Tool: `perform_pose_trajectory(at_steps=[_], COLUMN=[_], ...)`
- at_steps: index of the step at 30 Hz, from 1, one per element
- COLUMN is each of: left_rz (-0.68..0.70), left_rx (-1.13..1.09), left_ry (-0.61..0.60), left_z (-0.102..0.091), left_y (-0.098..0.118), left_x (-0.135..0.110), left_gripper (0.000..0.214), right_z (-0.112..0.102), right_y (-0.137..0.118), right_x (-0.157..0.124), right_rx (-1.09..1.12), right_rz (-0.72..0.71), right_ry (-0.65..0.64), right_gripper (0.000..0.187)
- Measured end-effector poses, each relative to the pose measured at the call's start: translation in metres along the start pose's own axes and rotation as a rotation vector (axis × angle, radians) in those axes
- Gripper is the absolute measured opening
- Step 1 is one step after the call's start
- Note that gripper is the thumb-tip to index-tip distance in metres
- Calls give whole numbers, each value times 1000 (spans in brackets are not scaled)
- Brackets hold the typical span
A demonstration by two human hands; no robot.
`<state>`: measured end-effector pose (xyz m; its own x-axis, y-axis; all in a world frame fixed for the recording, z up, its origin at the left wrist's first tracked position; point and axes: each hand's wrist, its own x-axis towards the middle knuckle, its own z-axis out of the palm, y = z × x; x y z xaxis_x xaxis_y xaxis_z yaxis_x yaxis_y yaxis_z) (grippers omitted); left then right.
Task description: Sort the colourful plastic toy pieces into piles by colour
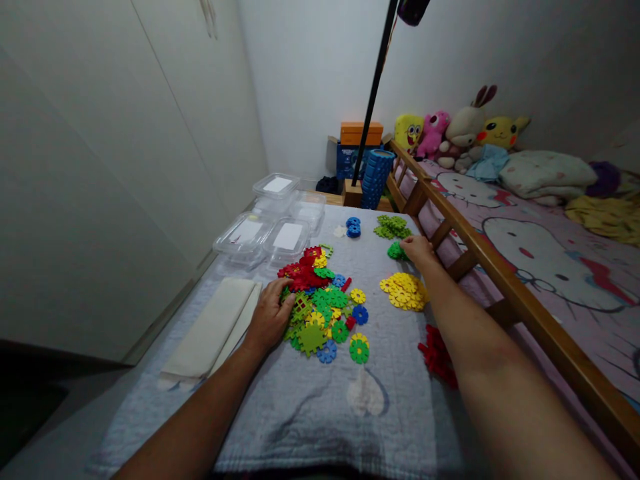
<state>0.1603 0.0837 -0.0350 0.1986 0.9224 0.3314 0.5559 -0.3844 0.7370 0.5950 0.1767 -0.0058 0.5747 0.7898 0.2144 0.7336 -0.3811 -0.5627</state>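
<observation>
My left hand (273,313) lies against the left edge of a mixed pile of plastic interlocking pieces (323,297), its fingers stretched out and touching them. The pile holds red, yellow, green, blue and olive-green notched discs and squares. At the right, my right hand (417,252) has its fingertips closed at a small heap of green interlocking discs (397,251); its grip is partly hidden. Around that hand are a light-green heap (392,227), a yellow heap (405,291) and red pieces (437,357), partly covered by my forearm. Two blue stacks (353,227) stand farther back.
Clear lidded plastic boxes (245,233) stand at the back left of the cloth-covered table (310,427). A folded beige cloth (213,327) lies at the left. The wooden bed rail (480,267) runs along the right side. A black pole (373,100) rises behind the table.
</observation>
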Motion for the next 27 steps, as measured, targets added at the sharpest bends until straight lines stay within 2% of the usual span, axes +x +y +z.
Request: perform_pose_trajectory(at_steps=[2, 4, 9, 12, 14, 17, 19, 21, 23, 27], left_rz=[0, -2, -9, -12, -10, -9, -10, -8, -4, 0], left_rx=[-1, -1, -5, -10, -16, -18, -19, -21, -24, -22], left_ry=[-1, -3, -4, -4, -4, -3, -2, 3, 10, 18], left_z=[0, 0, 1, 1, 1, 1, 2, 2, 3, 3], left_y=[0, 0, -1, 0, -1, -1, -1, -2, -3, -3], left_x=[0, 0, -1, -1, -1, -1, -1, -1, -1, -1], left_gripper=[33, 33, 33, 33, 33, 33, 33, 34, 35, 36], right_z=[0, 0, -5, -10, -10, -2, 10, 23, 36, 51], right_y=[-4, -7, -17, -36, -54, -82, -98, -110, -118, -123], right_x=[-4, -9, -23, -35, -50, -84, -111, -134, -149, -159], right_rx=[-156, -240, -261, -178, -61, 118, 155, 104, -1, -157], right_rz=[81, 84, 32, -44, -164, -402, -572, -678, -722, -712], right_ry=[35, 42, 79, 74, -48, -388, -543, -552, -522, -496], right_gripper=[14, 18, 21, 21, 19, 16, 14, 22, 34, 31])
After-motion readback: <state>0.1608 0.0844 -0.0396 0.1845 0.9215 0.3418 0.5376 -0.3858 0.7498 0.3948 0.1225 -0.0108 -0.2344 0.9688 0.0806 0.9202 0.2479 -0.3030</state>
